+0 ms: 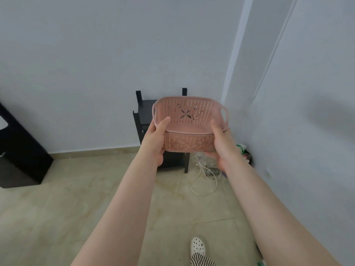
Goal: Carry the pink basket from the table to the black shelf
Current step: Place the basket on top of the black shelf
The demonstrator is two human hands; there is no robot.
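I hold a pink plastic basket (pixel 189 120) in the air with both hands, arms stretched forward. It is perforated, with a flower cut-out and side handles, and it is empty. My left hand (pixel 154 142) grips its left near corner, thumb over the rim. My right hand (pixel 223 144) grips the right near corner the same way. Behind and below the basket stands the black shelf (pixel 145 112) against the pale wall; the basket hides most of it.
A black cabinet (pixel 18 156) stands at the left on the beige tiled floor. White cables (pixel 203 179) and small clutter lie in the corner right of the shelf. My foot in a white perforated shoe (pixel 197 246) shows at the bottom.
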